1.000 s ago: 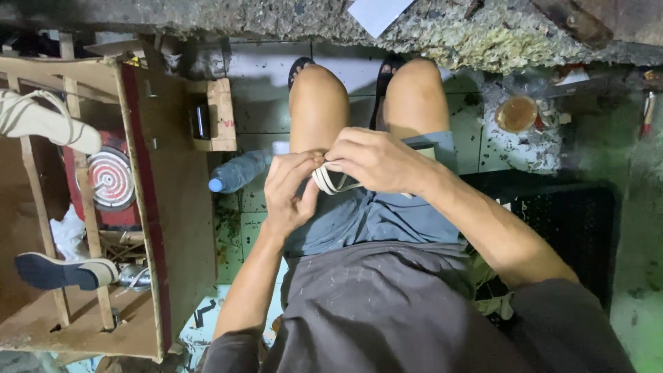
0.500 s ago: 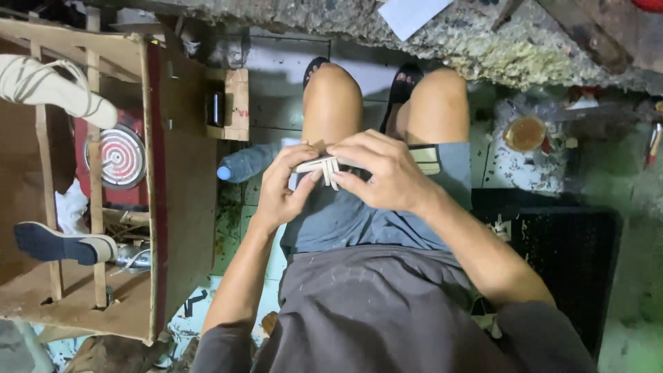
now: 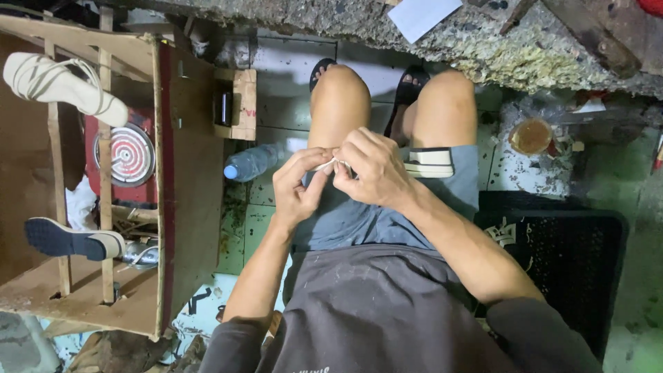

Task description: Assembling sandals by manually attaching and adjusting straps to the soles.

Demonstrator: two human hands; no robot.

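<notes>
I am seated, looking down at my lap and bare knees. My left hand [image 3: 298, 188] and my right hand [image 3: 369, 170] meet over my left thigh and both pinch a small bundle of thin white straps [image 3: 336, 164]. Most of the straps are hidden under my right fingers. Another white strap piece with dark edges [image 3: 429, 161] lies on my right thigh, on the grey-blue shorts, just right of my right hand.
A wooden rack [image 3: 131, 173] at left holds a cream strappy sandal [image 3: 62, 84] and a dark-soled shoe [image 3: 72, 242]. A plastic bottle [image 3: 252, 162] lies on the tiled floor. A rough workbench edge [image 3: 483, 41] runs ahead; a black crate [image 3: 566, 262] sits at right.
My hands have closed more tightly over the straps, so less of the bundle shows. The view has drifted slightly, and the rack sits further left.
</notes>
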